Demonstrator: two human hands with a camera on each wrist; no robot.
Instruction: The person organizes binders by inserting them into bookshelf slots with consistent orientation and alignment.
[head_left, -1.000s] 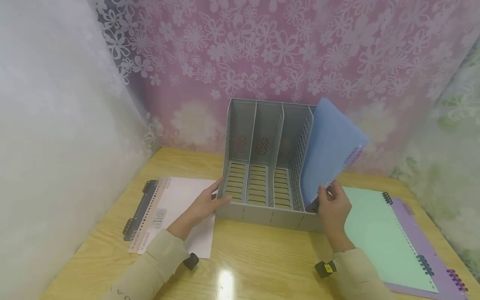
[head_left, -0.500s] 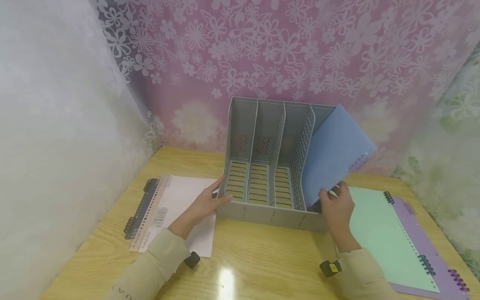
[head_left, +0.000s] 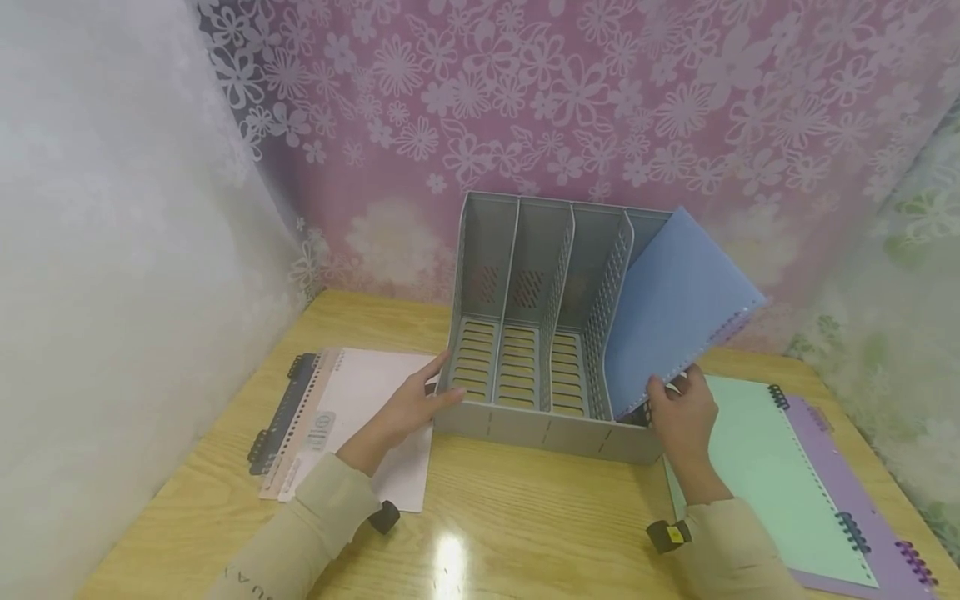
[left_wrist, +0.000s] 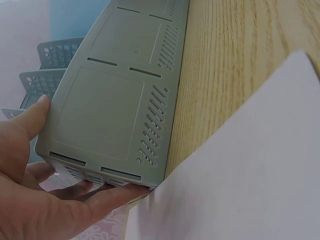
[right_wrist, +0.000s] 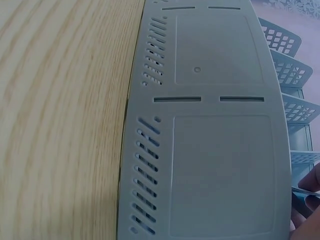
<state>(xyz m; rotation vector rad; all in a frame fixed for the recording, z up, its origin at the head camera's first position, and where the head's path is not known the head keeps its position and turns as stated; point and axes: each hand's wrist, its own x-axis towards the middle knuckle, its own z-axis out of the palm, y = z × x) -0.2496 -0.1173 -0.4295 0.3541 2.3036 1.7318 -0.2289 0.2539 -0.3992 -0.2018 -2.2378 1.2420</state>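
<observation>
- Step in hand, as judged: seating the flat blue rectangular notebook (head_left: 678, 304) in the rightmost compartment (head_left: 639, 233) of the grey plastic four-slot file rack (head_left: 547, 432); the next move appears to call for straightening and lowering it.
- Notebook: tilted, lower corner within the compartment; bound edge faces front, long axis rising obliquely rightward.
- Right hand (head_left: 684, 417): thumb and fingers pinching the notebook's bound edge, low down.
- Left hand (head_left: 408, 408): thumb and fingers gripping the rack's left front corner.
</observation>
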